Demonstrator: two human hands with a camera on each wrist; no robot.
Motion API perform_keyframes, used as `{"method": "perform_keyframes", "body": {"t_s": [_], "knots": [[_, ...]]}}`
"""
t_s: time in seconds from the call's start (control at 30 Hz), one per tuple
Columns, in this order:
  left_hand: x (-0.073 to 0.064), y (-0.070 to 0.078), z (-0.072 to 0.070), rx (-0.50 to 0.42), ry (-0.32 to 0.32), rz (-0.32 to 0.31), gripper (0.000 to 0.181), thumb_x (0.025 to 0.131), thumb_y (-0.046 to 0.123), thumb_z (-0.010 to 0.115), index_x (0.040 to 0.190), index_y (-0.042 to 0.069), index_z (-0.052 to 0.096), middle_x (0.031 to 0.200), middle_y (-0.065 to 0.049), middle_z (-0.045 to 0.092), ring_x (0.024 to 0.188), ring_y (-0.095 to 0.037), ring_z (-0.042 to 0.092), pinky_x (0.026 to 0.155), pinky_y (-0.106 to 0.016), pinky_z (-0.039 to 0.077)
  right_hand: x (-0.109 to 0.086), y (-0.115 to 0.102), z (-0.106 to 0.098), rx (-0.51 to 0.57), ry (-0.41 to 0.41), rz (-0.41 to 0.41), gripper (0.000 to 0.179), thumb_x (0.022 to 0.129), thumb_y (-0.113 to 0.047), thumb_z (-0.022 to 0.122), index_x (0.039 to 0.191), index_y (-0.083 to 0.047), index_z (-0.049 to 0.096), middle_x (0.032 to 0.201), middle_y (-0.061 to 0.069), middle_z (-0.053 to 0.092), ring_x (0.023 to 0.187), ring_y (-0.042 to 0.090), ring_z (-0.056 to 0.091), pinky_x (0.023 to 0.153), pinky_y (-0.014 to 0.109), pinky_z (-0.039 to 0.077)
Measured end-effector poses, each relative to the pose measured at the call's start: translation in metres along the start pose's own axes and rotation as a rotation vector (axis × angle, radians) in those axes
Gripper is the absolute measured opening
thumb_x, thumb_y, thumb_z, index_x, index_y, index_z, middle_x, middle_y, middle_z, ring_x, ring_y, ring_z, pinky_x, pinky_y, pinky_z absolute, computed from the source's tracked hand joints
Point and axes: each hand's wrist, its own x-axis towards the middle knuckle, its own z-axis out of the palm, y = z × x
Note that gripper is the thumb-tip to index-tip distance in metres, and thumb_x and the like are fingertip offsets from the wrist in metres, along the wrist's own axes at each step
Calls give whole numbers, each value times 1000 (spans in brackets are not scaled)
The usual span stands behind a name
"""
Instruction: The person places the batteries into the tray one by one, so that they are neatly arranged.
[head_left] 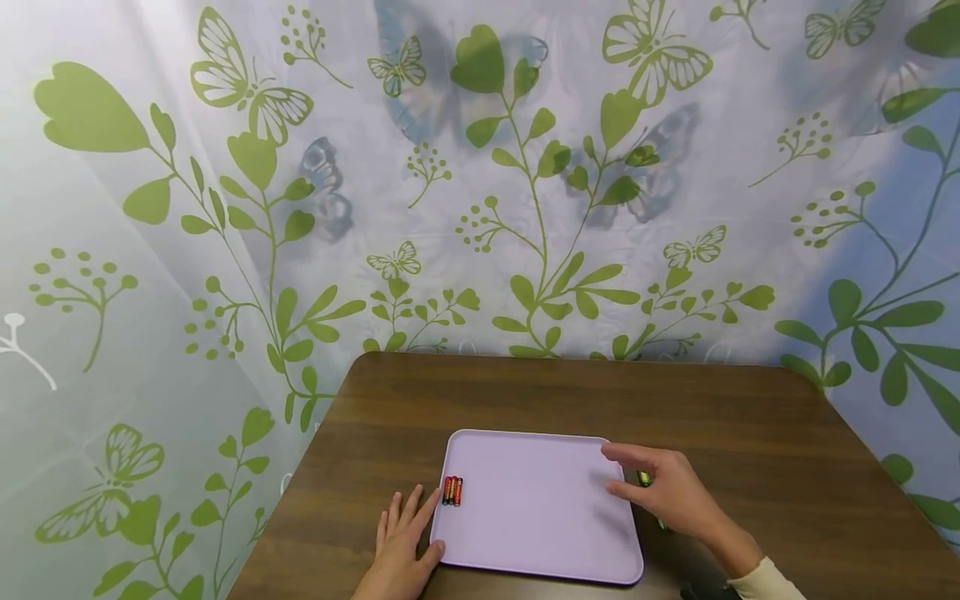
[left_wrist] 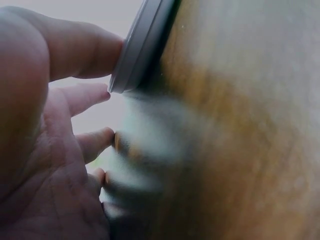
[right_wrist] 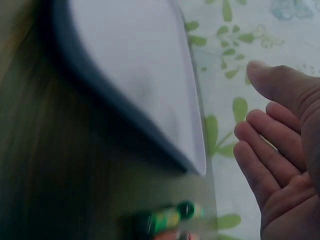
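A lilac tray (head_left: 540, 517) lies on the table, and three red-and-black batteries (head_left: 452, 491) lie side by side in it near its left edge. My left hand (head_left: 401, 546) rests at that edge with fingers spread. In the left wrist view the thumb (left_wrist: 87, 52) touches the tray's rim (left_wrist: 137, 47). Above the tray's right edge hovers my right hand (head_left: 667, 492), thumb and fingers apart and nothing held. Green batteries (head_left: 643, 478) lie just right of the tray, partly hidden by this hand. The right wrist view shows them blurred at the bottom (right_wrist: 167, 220).
The brown wooden table (head_left: 570, 396) extends behind and to both sides of the tray. A curtain (head_left: 442, 192) with green leaves and butterflies hangs beyond the table's far edge. A dark object (head_left: 705, 590), cut off by the frame, lies below the right sleeve.
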Motion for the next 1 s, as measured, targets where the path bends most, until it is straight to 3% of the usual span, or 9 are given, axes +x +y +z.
{"method": "perform_keyframes", "body": {"t_s": [0.13,0.27,0.4,0.6,0.8,1.0], "knots": [[-1,2,0,1,-2,0,73,97,17,74,165,29,50,175,-27,34,164,-60,7,126,-78,-5,-11,9,-13,6,-32,39,50,86,-24,95,132,-13,80,127,2,82,111,22,82,89,32,66],[-1,4,0,9,3,-1,73,97,17,74,165,29,50,175,-26,35,164,-60,8,126,-78,-4,-22,20,-25,-1,-40,16,50,86,-23,95,131,-11,80,127,2,82,109,16,80,89,31,67],[-2,5,-1,15,3,-4,73,97,17,74,165,29,50,175,-26,35,164,-60,8,126,-78,-4,-34,31,-35,-24,-31,-33,50,84,-22,96,130,-12,80,126,1,82,107,12,80,90,21,63],[-2,6,-1,16,0,-8,73,98,18,74,165,29,50,175,-26,34,165,-59,7,127,-77,-4,-48,42,-48,-43,-86,-16,52,84,-27,96,131,-11,79,125,7,82,110,5,78,89,14,59],[-3,7,-1,16,10,-1,74,98,17,74,165,31,49,175,-26,35,165,-59,8,127,-77,-3,-52,48,-54,-153,-165,43,54,85,-40,95,131,-16,79,123,5,83,113,3,75,88,19,61],[-5,9,-1,19,20,12,74,96,15,74,165,29,50,175,-27,35,164,-60,9,126,-77,-2,-57,54,-49,-208,-115,-11,52,82,-39,97,130,-24,80,122,-1,84,114,0,72,88,18,59]]}}
